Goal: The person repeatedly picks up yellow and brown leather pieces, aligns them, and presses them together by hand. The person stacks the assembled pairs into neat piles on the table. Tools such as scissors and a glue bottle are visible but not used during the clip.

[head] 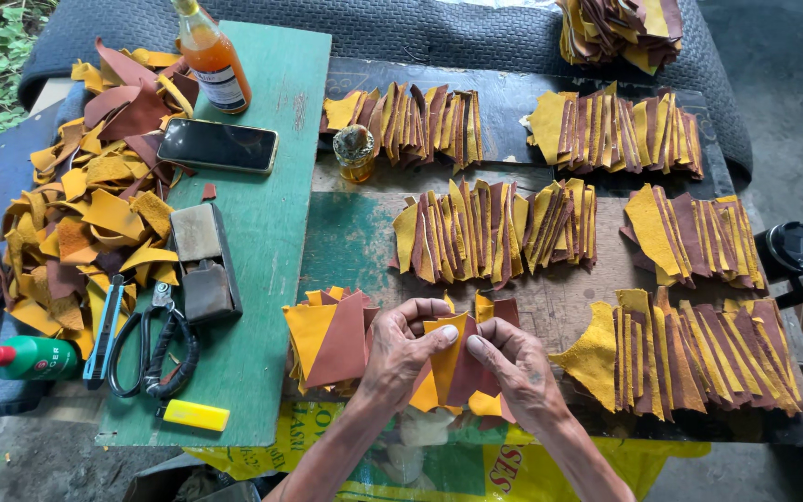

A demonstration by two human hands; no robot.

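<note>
Between the two hands, at the near edge of the worktop (550, 316), sits a small fan of yellow and brown leather pieces (453, 372). The left hand (400, 349) pinches the fan's left side, thumb and fingers closed on the topmost yellow piece; the right hand (513, 363) closes on its right side, thumb tip nearly meeting the left thumb. Both forearms rise from the bottom edge and converge, wrists slightly bent inward, backs of the hands facing up.

Risk, as a judgement: the pieces overlap loosely and are held only at their upper edges, so a slackened pinch or a sideways tug could let the lower pieces slide out and spoil the alternating yellow-brown order. The fan also lies close to the worktop's near edge, above a yellow printed sack (439, 465); a dropped piece could fall onto it.

Just left of the left hand lies a second small stack (332, 339), yellow under brown. Beyond the hands, finished fans (494, 232) lie in rows, with another just right of the right hand (690, 353). Further left, on a green board (267, 242), lie scissors (155, 349), a dark block (206, 265), a phone (217, 146), a yellow lighter-shaped object (196, 415) and a bottle of orange liquid (213, 56). Beyond the board lies a heap of loose scraps (95, 195), with a green bottle with a red nozzle (25, 358) at its near end.
</note>
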